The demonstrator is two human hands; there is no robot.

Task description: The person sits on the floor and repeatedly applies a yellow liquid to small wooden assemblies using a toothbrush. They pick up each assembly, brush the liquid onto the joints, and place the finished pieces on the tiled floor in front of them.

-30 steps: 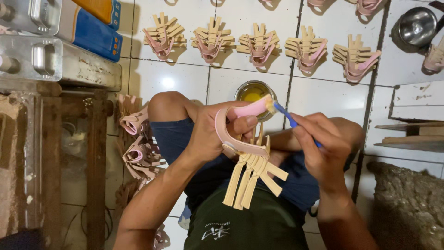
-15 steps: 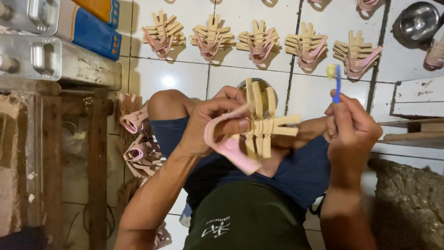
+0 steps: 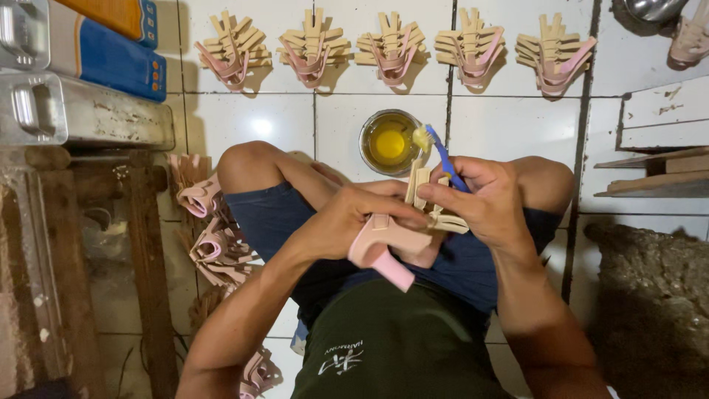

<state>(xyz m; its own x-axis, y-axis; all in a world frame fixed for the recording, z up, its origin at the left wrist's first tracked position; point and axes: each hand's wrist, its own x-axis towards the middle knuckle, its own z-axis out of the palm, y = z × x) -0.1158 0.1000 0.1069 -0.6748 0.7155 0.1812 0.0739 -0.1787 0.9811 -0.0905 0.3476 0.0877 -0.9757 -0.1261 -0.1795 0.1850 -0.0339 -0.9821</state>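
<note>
My left hand grips a pink and tan strap piece, a sandal upper with several tan strips, held over my lap. My right hand holds a blue brush whose tip is loaded with yellow glue, and the tip rests against the upper end of the tan strips. A small round tin of yellow glue stands on the white tile floor just beyond my knees.
Several finished pink and tan strap pieces lie in a row on the white tiles at the top. More strap pieces are piled by my left thigh. Metal boxes and a wooden bench stand left; boards right.
The strap piece has been turned and lowered toward my lap. My right hand has come back from the right with fresh glue on the brush and set its tip on the strips.
</note>
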